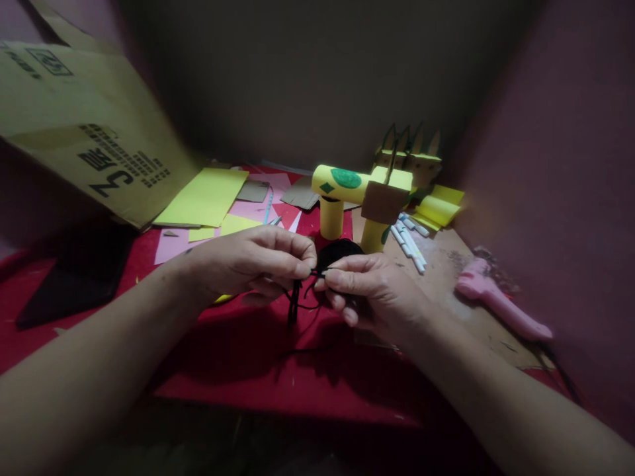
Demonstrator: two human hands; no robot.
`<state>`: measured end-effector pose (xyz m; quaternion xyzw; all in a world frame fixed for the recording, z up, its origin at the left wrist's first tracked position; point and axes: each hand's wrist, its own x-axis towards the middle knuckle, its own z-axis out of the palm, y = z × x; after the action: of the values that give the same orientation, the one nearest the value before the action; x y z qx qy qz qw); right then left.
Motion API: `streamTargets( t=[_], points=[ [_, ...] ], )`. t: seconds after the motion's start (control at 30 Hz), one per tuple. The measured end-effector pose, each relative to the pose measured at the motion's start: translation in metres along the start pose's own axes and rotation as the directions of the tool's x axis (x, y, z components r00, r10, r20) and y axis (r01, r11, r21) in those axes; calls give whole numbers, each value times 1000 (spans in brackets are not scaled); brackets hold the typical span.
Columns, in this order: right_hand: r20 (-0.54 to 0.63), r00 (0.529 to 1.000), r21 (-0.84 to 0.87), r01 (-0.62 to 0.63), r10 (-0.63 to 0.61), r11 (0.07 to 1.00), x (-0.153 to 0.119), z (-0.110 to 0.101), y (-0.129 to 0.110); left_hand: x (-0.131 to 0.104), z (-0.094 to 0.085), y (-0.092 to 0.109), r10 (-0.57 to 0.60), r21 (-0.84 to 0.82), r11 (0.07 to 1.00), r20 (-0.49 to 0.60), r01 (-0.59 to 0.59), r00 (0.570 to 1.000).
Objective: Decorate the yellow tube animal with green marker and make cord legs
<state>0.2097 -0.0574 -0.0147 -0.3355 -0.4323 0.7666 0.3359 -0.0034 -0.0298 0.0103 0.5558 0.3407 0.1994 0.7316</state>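
Note:
Black yarn [294, 305] runs between my two hands over the red tabletop, with loose strands dangling below the fingers. My left hand [262, 261] pinches it between thumb and forefinger. Facing it a short gap away, my right hand [362, 284] pinches the same yarn, its other fingers curled. Just behind the fingertips lies a dark round bundle [342, 250], perhaps the rest of the yarn, partly hidden by my right hand. Beyond stands a yellow paper-tube model [332, 218] with green patches and a brown cardboard block [384, 201].
A pink glue gun [501, 301] and several pale marker-like sticks [409, 244] lie on a cardboard sheet [449, 264] at right. Yellow paper [203, 198] and pink paper [169, 246] are at left, beside a leaning cardboard box [94, 132] and a dark flat object [79, 277].

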Motion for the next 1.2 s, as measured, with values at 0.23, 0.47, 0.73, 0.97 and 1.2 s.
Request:
streamTargets(
  t=[0.23, 0.47, 0.73, 0.97, 1.2],
  points=[
    [-26, 998, -194, 59, -65, 979, -3, 7, 1, -4, 2, 9, 108, 167, 983, -178, -78, 978],
    [12, 1000, -204, 27, -25, 979, -2, 9, 2, -15, 8, 25, 168, 295, 951, -242, -93, 956],
    [60, 997, -93, 47, -41, 995, 2, 9, 8, -22, 23, 43, 254, 559, 825, -232, -85, 939],
    [125, 992, -139, 13, 5, 990, -1, 2, 6, -19, 39, 54, 452, 643, 758, -394, -112, 800],
    [224, 972, 3, 73, -72, 997, -6, 4, 3, -13, 49, 29, 781, 808, 548, -403, -215, 478]
  ],
)
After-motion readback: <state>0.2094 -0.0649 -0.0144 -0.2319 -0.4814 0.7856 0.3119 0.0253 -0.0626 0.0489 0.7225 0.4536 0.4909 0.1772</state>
